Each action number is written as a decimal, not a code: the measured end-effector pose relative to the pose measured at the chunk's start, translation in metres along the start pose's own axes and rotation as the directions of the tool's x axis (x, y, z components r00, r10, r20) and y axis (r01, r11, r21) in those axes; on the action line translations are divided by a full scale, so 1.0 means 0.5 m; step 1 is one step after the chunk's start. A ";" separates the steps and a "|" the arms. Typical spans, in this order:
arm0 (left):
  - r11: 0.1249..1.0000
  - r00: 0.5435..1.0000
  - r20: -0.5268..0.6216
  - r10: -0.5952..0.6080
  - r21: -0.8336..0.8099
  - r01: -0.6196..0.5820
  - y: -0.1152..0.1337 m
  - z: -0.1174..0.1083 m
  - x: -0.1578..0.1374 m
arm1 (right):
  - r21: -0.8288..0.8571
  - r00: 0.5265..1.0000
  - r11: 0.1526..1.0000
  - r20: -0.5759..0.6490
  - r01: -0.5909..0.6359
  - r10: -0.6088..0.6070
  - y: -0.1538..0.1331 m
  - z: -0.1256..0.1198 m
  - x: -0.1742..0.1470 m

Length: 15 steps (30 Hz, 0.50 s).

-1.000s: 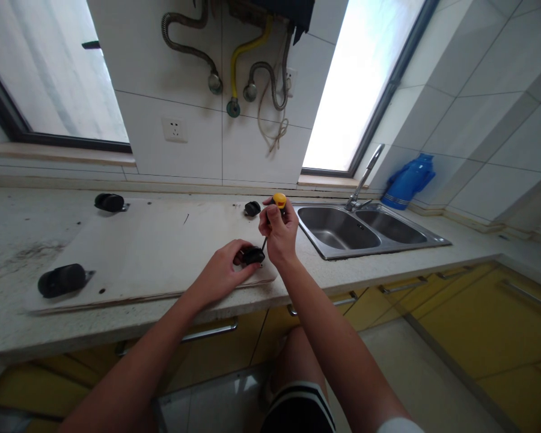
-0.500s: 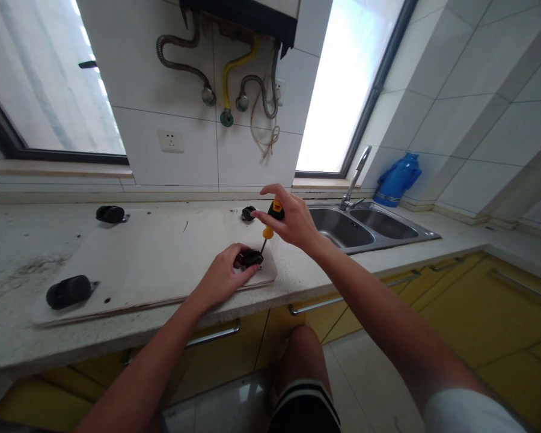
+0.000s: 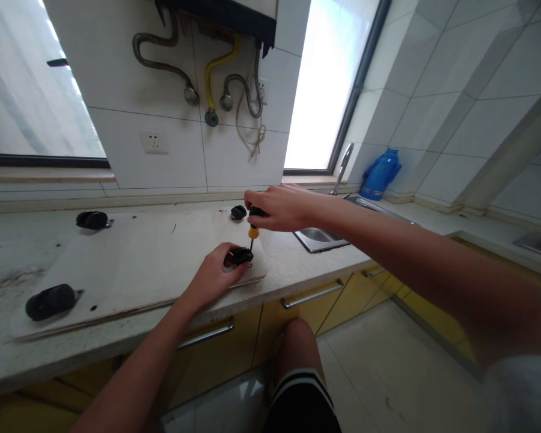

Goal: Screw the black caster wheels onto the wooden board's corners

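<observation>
My right hand [image 3: 277, 207] is closed around the black and yellow handle of a screwdriver [image 3: 253, 231]. The screwdriver stands nearly upright, its tip down at the edge of a black caster wheel [image 3: 242, 256]; the exact contact point is too small to make out. With thumb and fingers, my left hand [image 3: 219, 267] grips that caster from the left. It sits at the near right corner of a white board [image 3: 135, 264] lying on the countertop. More black casters are at the board's other corners: far right [image 3: 238, 212], far left [image 3: 92, 220] and near left [image 3: 51, 302].
A steel sink [image 3: 320, 239] with a faucet [image 3: 343, 165] lies to the right, partly behind my right arm. A blue thermos-like container [image 3: 380, 174] stands in the back corner. Hoses [image 3: 210, 78] hang on the wall above. Yellow cabinets with a metal handle [image 3: 312, 295] sit below the counter.
My right hand has turned over the screwdriver, its forearm swinging up and outward, and the screwdriver is more upright. My left hand still holds the caster. The whole view has shifted right.
</observation>
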<state>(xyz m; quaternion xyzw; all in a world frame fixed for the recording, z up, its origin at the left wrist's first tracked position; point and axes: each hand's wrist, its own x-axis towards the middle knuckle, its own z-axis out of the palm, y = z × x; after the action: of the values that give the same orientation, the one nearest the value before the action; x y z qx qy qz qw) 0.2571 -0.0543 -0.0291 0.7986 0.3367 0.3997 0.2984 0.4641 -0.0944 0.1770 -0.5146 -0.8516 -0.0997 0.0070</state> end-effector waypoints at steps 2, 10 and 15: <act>1.000 1.000 -0.004 -0.003 0.005 0.003 0.001 0.000 0.000 | 0.047 0.999 0.999 0.045 0.014 -0.016 0.002 -0.006 0.006; 1.000 1.000 -0.001 -0.005 -0.005 0.005 0.002 -0.001 0.001 | 0.032 0.999 0.998 -0.009 -0.052 0.053 0.011 -0.007 0.023; 1.000 1.000 -0.008 -0.002 -0.006 0.002 0.004 -0.001 0.001 | 0.075 0.999 0.996 0.003 -0.048 0.048 0.012 -0.011 0.029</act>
<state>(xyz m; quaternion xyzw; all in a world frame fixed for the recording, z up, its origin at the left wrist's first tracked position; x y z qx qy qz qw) 0.2576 -0.0550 -0.0272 0.7957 0.3377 0.4037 0.2999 0.4621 -0.0802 0.1852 -0.5344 -0.8421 -0.0670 0.0285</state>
